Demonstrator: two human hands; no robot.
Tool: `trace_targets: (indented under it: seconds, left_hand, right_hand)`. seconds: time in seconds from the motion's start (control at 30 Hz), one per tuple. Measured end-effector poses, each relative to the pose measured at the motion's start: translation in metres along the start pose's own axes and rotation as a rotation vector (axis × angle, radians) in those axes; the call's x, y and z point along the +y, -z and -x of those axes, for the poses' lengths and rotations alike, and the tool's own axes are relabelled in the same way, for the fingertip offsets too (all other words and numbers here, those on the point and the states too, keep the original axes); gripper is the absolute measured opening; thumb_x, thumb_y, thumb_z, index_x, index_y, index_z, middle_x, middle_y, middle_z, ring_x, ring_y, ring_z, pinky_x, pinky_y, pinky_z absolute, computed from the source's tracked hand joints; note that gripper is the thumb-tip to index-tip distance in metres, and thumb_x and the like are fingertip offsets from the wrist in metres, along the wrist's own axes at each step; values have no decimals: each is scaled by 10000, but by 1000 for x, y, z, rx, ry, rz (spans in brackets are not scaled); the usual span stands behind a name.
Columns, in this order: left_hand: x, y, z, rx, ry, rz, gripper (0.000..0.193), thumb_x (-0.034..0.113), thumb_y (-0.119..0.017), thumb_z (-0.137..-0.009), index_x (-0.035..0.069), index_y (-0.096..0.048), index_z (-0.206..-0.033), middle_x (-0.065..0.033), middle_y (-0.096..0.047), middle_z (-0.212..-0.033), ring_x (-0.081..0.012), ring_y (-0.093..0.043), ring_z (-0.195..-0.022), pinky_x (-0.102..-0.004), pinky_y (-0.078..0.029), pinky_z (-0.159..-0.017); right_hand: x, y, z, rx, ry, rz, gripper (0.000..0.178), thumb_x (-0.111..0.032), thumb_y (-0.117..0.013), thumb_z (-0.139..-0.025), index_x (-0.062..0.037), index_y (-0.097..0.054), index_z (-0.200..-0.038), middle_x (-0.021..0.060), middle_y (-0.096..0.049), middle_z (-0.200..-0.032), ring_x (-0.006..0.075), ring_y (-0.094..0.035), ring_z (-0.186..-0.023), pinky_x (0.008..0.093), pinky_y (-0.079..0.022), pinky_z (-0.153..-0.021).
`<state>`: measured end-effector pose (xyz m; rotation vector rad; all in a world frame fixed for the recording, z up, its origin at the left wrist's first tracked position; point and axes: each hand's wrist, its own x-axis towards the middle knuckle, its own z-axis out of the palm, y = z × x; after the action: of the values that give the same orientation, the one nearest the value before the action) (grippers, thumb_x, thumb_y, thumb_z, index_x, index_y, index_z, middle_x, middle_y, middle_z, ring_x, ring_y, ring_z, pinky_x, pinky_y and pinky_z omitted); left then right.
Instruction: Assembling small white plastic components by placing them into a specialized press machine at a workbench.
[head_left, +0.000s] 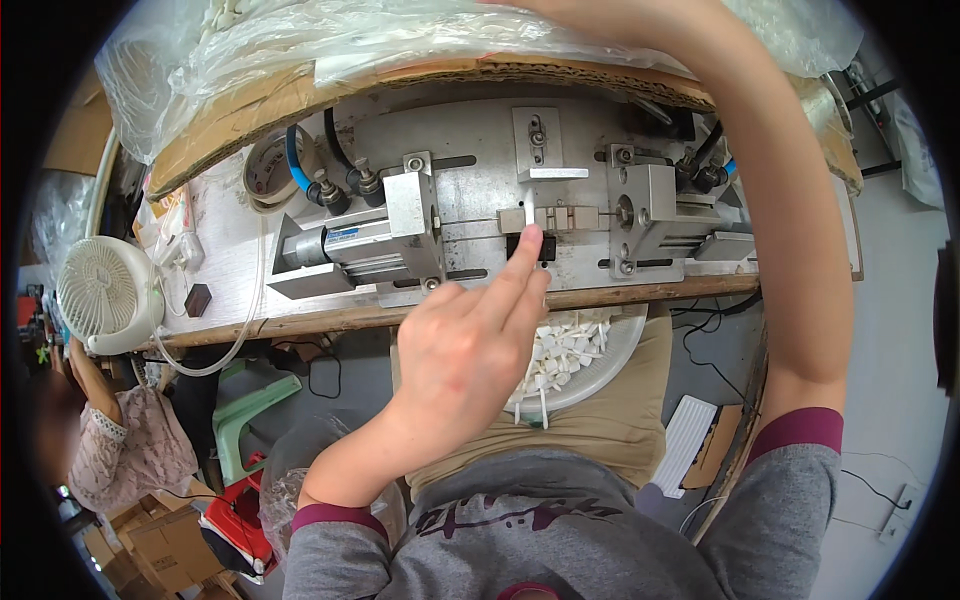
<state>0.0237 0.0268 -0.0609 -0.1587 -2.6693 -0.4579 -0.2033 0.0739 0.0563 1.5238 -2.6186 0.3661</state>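
Note:
My left hand reaches over the front edge of the bench with its index finger stretched out. The fingertip touches the lower end of a small white plastic piece, which stands out from the metal fixture block between two pneumatic cylinders. My left thumb is hidden beneath the hand. My right forearm stretches up and over a cardboard edge toward clear plastic sheeting; the right hand itself lies beyond the top of the picture.
Left cylinder and right cylinder flank the fixture. A tub of white plastic pieces rests at my lap. Cardboard and plastic sheeting overhang the back. A white fan and tape roll are left, near another person.

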Motion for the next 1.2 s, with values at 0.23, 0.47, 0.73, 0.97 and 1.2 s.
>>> trace_targets:
  seconds: [0.23, 0.47, 0.73, 0.97, 1.2]
  left_hand:
    - [7, -5, 0, -32, 8, -101, 293, 176, -847, -769, 88, -769, -1037, -64, -737, -1265, -168, -549, -522, -272, -468, -545]
    - [6, 8, -10, -74, -37, -53, 297, 209, -857, -778, 90, -772, -1036, -67, -764, -1187, -155, -581, -529, -281, -482, -545]
    - [-60, 86, -93, 401, -33, 60, 178, 118, -787, -881, 59, -807, -1048, -72, -773, -877, -105, -666, -732, -254, -517, -677]
    - [-114, 71, -165, 56, 378, -202, 226, 237, -791, -900, 82, -805, -1065, -82, -764, -945, -160, -704, -831, -311, -557, -756]
    - [-85, 72, -102, 376, -12, 157, 274, 122, -846, -815, 34, -791, -1069, -110, -729, -1139, -159, -708, -852, -277, -574, -764]
  right_hand:
    - [7, 2, 12, 6, 25, -222, 306, -204, -690, -935, 51, -719, -1102, 220, -738, -1013, 325, -710, -977, 393, -561, -882]
    - [15, 18, 45, 61, 97, -406, 203, -160, -698, -919, 37, -736, -950, 138, -731, -856, 198, -663, -775, 330, -528, -726]
    - [63, 32, -4, 360, 80, -53, 219, -97, -694, -861, 2, -721, -1054, 154, -715, -993, 281, -668, -927, 370, -537, -850]
    - [52, 2, -35, 48, 144, 45, 502, -119, -696, -855, -54, -590, -1341, 200, -588, -1339, 365, -560, -1247, 427, -468, -1071]
    - [49, 3, -12, -81, 99, -15, 188, -104, -646, -918, -16, -727, -1063, 171, -630, -1164, 333, -611, -1111, 418, -495, -980]
